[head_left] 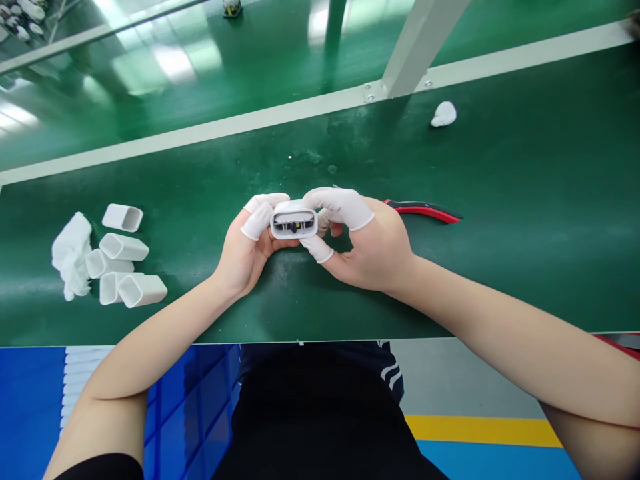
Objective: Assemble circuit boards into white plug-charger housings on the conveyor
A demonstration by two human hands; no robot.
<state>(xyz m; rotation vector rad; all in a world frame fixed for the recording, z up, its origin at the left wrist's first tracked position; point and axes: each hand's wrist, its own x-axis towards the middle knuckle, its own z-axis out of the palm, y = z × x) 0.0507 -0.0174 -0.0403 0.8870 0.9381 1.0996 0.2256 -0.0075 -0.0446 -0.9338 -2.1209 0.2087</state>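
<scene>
A white oval plastic housing (294,208) is held up between both hands above the green bench, its open end facing me. Dark parts, metal pins and a bit of yellow show inside it. My left hand (253,243) grips its left side, with white finger cots on the thumb and a finger. On the right side, my right hand (363,233) holds it with cotted fingers above and the cotted thumb below. Behind that hand lies a pair of pliers or cutters with red and black handles (425,210), its head mostly hidden.
Several hollow white sleeves (125,247) lie at the left beside a crumpled white cloth or bag (73,255). A small white lump (444,114) sits at the back right. A pale metal rail (240,128) with an upright post (420,47) borders the bench's far side.
</scene>
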